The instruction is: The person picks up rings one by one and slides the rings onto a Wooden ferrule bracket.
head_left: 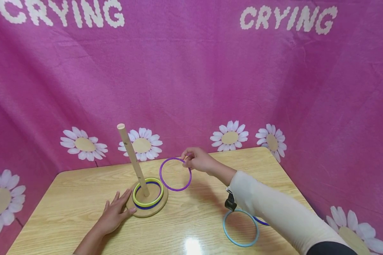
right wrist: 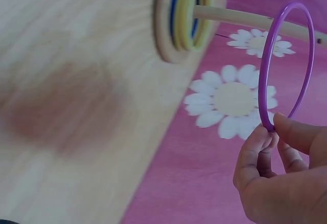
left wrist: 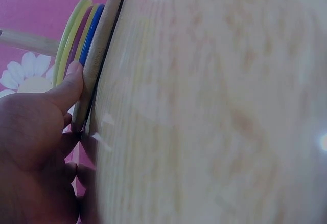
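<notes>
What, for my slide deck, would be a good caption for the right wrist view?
The right grip pinches a purple ring, with stacked rings around a wooden peg beyond.

A thin purple ring (right wrist: 263, 83) tilts, pinched in the right fingers (right wrist: 249, 160). Touching the left fingers (head_left: 123, 200), a round wooden base (head_left: 159, 208) lies flat, its upright peg (head_left: 132, 157) encircled by yellow rings (head_left: 146, 205) above a blue ring (left wrist: 92, 32).

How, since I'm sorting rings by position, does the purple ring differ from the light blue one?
The purple ring is pinched by the right hand, raised off the table; the light blue ring lies on it, unheld. The purple ring is near the post, while the light blue ring is farther from it. Both are thin, round and off the post.
</notes>
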Motion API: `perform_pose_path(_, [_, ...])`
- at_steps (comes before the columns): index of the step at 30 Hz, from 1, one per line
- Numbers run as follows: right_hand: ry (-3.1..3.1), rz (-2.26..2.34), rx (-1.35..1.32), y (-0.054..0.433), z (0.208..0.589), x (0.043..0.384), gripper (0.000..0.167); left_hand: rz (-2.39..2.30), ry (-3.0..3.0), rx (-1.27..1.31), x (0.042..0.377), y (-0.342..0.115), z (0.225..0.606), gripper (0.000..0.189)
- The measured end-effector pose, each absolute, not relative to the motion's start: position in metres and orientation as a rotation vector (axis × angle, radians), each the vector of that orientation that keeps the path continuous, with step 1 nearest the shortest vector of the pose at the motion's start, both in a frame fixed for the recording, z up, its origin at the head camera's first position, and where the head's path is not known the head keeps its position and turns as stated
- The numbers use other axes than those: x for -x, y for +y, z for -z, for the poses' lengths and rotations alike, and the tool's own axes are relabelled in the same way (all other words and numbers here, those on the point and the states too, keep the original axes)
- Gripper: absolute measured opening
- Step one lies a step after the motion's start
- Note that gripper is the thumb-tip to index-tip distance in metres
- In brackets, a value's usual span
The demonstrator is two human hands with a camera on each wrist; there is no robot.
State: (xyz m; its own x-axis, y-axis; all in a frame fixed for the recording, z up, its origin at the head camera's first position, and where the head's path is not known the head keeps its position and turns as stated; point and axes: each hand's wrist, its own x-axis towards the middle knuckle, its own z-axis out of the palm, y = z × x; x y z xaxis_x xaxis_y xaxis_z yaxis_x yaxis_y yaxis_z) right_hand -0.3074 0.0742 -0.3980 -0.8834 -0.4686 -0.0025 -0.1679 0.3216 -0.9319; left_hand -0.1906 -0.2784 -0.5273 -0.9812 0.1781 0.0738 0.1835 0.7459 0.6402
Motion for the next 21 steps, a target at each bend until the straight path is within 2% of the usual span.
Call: perform_pose_path(21, [2.254,1.798,0.764,0.026,0.306,0.313,0.016,1.066,-2.919,0.308,0.19,-0.279,0.529,0.08])
